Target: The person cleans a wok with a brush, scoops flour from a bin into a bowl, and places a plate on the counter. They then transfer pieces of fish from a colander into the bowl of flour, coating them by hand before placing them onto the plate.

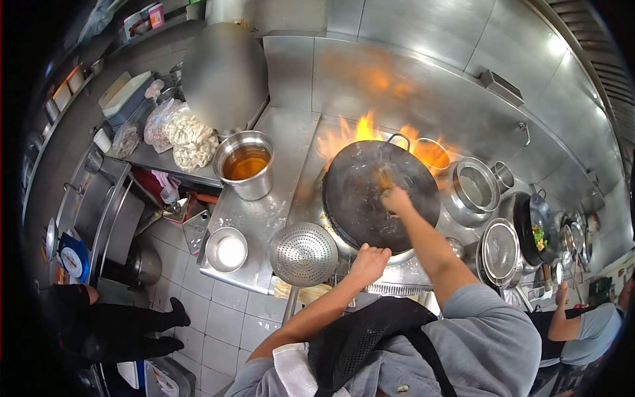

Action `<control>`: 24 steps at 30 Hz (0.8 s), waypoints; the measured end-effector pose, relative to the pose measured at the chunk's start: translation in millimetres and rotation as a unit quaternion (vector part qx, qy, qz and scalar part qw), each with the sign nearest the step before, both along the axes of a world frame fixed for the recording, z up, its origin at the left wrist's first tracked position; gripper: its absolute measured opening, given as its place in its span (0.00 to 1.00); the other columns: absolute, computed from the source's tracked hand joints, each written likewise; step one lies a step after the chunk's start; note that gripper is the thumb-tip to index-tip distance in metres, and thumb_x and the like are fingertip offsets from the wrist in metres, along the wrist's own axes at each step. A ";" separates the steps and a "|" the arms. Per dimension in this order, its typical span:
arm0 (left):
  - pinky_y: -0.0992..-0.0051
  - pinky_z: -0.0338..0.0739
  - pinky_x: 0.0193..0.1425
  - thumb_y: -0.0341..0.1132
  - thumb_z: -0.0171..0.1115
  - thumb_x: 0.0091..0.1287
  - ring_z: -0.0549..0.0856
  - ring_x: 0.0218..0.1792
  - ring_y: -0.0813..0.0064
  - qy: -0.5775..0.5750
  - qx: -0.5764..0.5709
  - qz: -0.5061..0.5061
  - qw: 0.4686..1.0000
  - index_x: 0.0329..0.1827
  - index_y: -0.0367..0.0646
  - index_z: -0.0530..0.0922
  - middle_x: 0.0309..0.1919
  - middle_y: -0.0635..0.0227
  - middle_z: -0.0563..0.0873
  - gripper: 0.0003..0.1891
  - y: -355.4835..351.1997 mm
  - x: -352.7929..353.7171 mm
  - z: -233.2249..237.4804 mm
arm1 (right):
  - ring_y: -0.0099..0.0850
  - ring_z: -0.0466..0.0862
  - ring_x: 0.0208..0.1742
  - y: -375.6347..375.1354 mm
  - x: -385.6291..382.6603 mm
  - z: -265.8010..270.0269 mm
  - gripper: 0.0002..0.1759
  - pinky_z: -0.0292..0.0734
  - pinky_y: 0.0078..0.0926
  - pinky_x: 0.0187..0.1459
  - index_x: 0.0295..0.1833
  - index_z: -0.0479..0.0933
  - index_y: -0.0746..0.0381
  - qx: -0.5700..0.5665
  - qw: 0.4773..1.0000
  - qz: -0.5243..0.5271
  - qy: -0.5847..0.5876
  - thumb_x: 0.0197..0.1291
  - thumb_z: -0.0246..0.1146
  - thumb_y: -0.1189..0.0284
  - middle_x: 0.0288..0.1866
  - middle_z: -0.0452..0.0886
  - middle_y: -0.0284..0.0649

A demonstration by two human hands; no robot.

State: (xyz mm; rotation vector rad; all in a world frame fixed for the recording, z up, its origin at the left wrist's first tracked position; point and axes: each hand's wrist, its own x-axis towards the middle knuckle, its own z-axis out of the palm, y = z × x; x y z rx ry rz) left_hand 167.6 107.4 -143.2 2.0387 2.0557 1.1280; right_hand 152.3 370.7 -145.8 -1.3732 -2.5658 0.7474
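A large dark wok (357, 198) sits on the burner, wet inside, with flames (364, 129) rising behind its far rim. My left hand (370, 264) is closed at the near edge of the wok, its fingers curled over the rim or a handle there. Inside the wok, my right hand (397, 200) grips a short tan wok brush (383, 178), blurred by motion against the wok's surface. A perforated strainer (304, 255) lies just left of my left hand, its handle pointing toward me.
Left on the steel counter stand a pot of amber liquid (246, 164) and a bowl of white contents (231, 250). Steel pots (475, 185) and a round sieve (501, 250) stand right. One person (112, 324) is at lower left, another (589, 331) at far right.
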 end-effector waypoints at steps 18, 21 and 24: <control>0.61 0.66 0.46 0.34 0.58 0.68 0.83 0.34 0.62 -0.043 -0.011 -0.003 0.999 0.36 0.46 0.78 0.28 0.63 0.85 0.03 -1.4 -3.6 1.5 | 0.50 0.88 0.44 45.5 49.5 47.9 0.22 0.83 0.46 0.48 0.60 0.77 0.52 0.157 0.944 0.103 -0.272 0.59 0.61 0.64 0.41 0.87 0.50; 0.62 0.66 0.46 0.34 0.59 0.68 0.82 0.34 0.62 -0.039 -0.013 0.004 0.999 0.37 0.47 0.78 0.28 0.64 0.85 0.03 -4.4 2.0 5.0 | 0.51 0.87 0.45 -22.0 58.5 38.3 0.23 0.83 0.46 0.49 0.60 0.77 0.53 0.136 0.976 0.104 -0.133 0.58 0.63 0.62 0.42 0.87 0.51; 0.62 0.66 0.46 0.34 0.59 0.69 0.82 0.35 0.62 -0.028 -0.014 0.012 0.999 0.37 0.47 0.78 0.28 0.64 0.85 0.03 -9.1 -2.1 7.7 | 0.50 0.87 0.45 -55.1 91.7 65.6 0.27 0.82 0.47 0.50 0.61 0.77 0.55 0.012 0.985 0.146 -0.088 0.57 0.66 0.58 0.41 0.86 0.54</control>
